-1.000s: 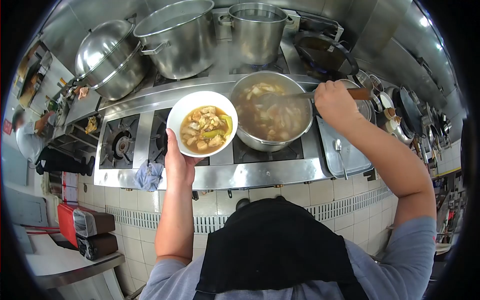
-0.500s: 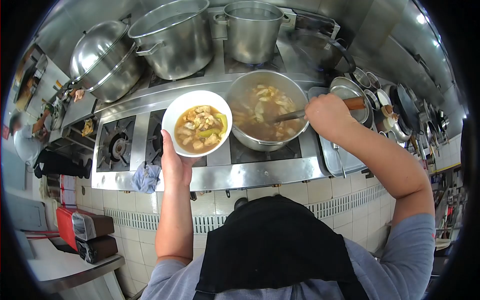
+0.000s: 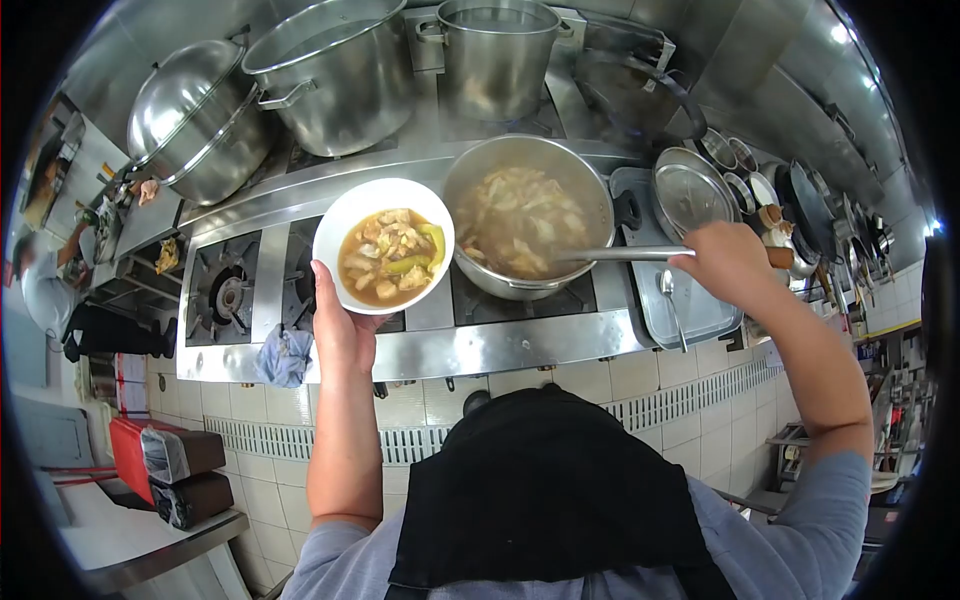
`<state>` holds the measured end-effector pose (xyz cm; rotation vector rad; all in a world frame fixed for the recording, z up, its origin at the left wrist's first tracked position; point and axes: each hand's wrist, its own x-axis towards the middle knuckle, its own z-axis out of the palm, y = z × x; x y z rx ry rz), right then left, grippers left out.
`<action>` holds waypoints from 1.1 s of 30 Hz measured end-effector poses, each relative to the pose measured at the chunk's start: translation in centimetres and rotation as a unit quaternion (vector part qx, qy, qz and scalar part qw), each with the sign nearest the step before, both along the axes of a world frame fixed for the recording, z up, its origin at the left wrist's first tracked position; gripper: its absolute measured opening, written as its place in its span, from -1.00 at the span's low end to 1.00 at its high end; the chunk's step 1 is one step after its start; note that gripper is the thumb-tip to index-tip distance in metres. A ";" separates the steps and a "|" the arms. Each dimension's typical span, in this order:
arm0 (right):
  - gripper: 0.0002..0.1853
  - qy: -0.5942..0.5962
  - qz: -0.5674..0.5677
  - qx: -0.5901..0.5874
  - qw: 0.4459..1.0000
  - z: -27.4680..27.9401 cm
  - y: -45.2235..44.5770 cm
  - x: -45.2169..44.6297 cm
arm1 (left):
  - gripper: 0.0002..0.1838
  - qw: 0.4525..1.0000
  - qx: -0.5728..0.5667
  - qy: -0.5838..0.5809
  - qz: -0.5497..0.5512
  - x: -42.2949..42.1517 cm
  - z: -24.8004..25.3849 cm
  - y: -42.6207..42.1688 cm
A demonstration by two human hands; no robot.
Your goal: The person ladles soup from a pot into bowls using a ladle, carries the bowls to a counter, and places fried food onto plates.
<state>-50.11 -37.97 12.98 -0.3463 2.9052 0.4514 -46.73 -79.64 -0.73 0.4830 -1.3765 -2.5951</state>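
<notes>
A white bowl [image 3: 432, 205] of brown broth with pale chunks and green pieces rests in my left hand [image 3: 343, 325], thumb at its left rim and the other fingers underneath. My right hand [image 3: 728, 262] is wrapped round the handle of a metal ladle [image 3: 630, 254], whose wooden end sticks out to the right. The ladle's head is hidden in the steaming broth of a large steel pot [image 3: 530, 290], which stands on the stove just right of the bowl.
Steel pots [image 3: 345, 85] line the back of the stove [image 3: 480, 350]. Right of the pot lies a tray [image 3: 650, 305] with a spoon [image 3: 671, 300] and a strainer [image 3: 693, 190]. A blue cloth [image 3: 284, 355] hangs at the front edge. Another person [image 3: 50, 290] stands far left.
My right hand has shifted right and down with the ladle, whose shaft has swung lower over the pot's near right rim. My left hand and the bowl have drifted slightly left in view.
</notes>
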 end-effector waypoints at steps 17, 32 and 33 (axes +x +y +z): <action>-0.64 0.079 0.016 0.024 0.996 0.6 0.8 1.0 | -0.25 0.999 -0.002 0.009 -0.037 -0.2 0.1 -0.1; -0.64 -0.056 -0.108 -0.001 0.993 5.6 4.0 -4.6 | -0.26 1.000 -0.008 0.016 -0.023 0.6 0.2 -0.7; -0.64 -0.049 -0.101 -0.019 0.993 5.3 4.4 -4.6 | -0.26 1.000 -0.013 0.012 -0.020 0.7 0.2 -0.8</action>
